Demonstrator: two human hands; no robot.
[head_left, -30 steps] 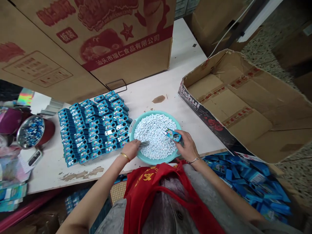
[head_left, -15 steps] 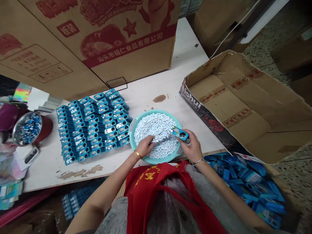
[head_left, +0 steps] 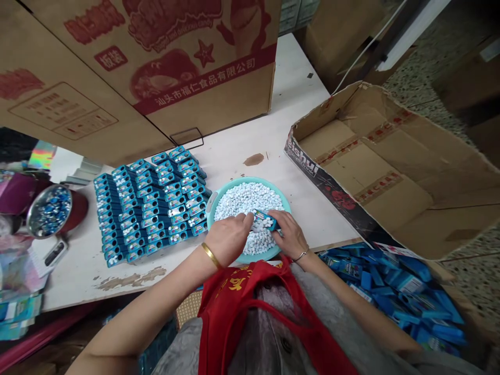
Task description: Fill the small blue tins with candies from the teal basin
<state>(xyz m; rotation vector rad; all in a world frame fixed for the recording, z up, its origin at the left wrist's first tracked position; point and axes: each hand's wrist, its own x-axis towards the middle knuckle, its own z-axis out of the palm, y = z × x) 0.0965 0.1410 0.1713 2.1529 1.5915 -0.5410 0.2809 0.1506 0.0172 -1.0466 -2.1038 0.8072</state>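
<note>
A turquoise basin (head_left: 287, 202) holds a heap of small white candies (head_left: 250, 199). Over its near right part, my right hand (head_left: 291, 234) grips a small blue box (head_left: 269, 221), with white candies lying on its top. My left hand (head_left: 233, 235) is at the box's left end, fingers bent together; whatever they pinch is hidden. To the left stand several rows of blue boxes (head_left: 150, 205) with round openings upward, some with white candies showing.
Large printed cartons (head_left: 175, 62) stand behind. An open cardboard tray (head_left: 390, 177) lies right, above a pile of blue boxes (head_left: 406, 291). A metal pot (head_left: 70, 211) and a small device (head_left: 57, 252) sit at the far left.
My left hand has come up out of the candies to the box. My right hand has moved left with the box, which now has candies on top.
</note>
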